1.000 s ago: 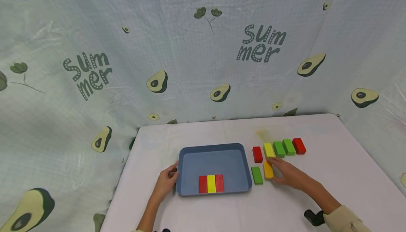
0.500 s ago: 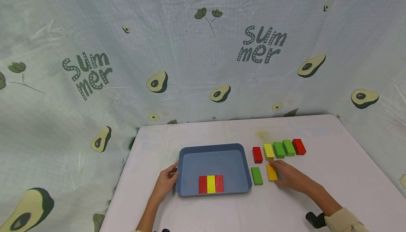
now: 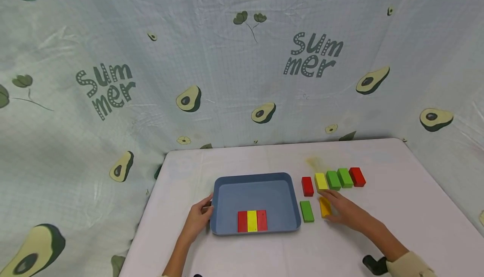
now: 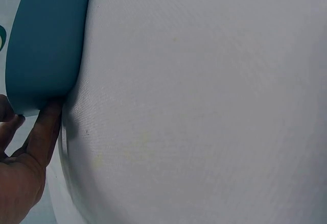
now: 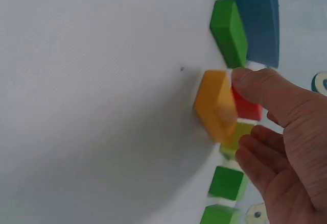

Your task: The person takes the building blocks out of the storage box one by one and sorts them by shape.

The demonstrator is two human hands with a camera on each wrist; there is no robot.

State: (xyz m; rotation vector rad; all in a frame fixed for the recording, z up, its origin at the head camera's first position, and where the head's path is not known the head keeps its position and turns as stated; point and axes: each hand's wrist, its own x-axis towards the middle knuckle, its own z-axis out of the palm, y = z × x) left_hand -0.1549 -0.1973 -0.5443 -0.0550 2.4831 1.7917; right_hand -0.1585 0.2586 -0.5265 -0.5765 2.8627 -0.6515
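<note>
currently: right hand (image 3: 345,212) pinching orange block (image 5: 216,104), tipped up on bench (image 3: 397,209) beside green block (image 3: 306,211).
left hand (image 3: 197,220) grips blue tray (image 3: 254,178) rim; advise firm thumb-and-finger grip before lifting clear.

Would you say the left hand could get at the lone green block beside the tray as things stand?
Probably not directly. The left hand holds the left wall of the blue tray, and the green block lies past the tray's right wall, so the whole tray is between them. The right hand is much nearer.
</note>
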